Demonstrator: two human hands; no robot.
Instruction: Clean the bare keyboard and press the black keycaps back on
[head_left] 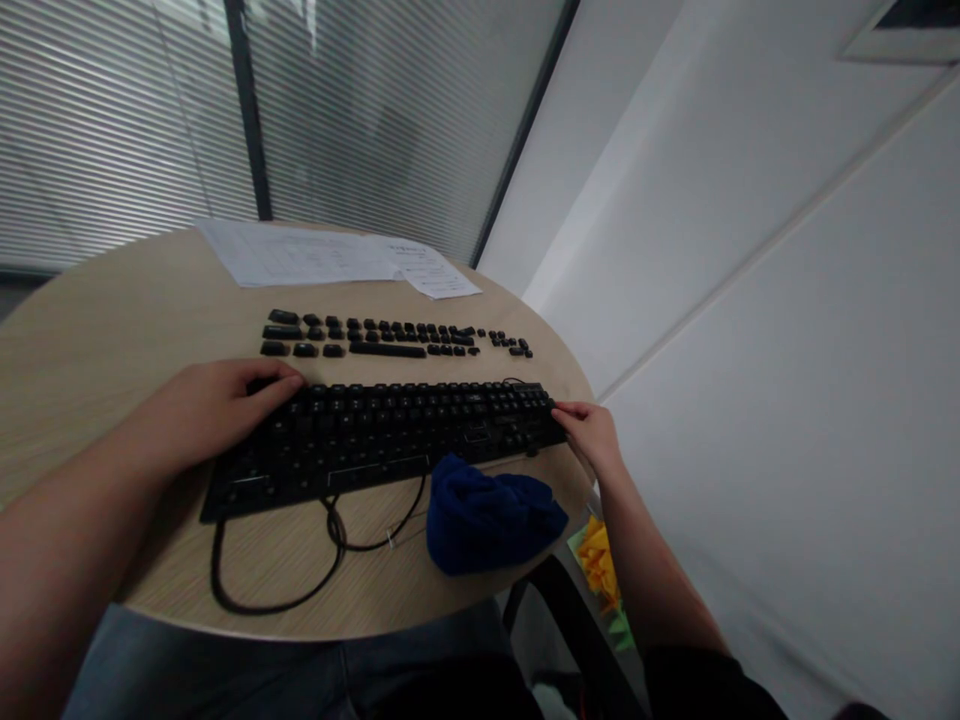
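Left hand (214, 405) lies flat, fingers together, on the keyboard (382, 435); right hand (594, 432) pinches its far end.

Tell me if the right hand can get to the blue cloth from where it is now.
Probably yes. The right hand rests at the right end of the keyboard, and the blue cloth lies just in front of that end, near the table edge. Nothing stands between them.

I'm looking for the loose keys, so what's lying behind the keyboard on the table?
Behind the keyboard lie rows of loose keys, and farther back some papers. The left hand covers the keyboard's left end, so nothing under it shows.
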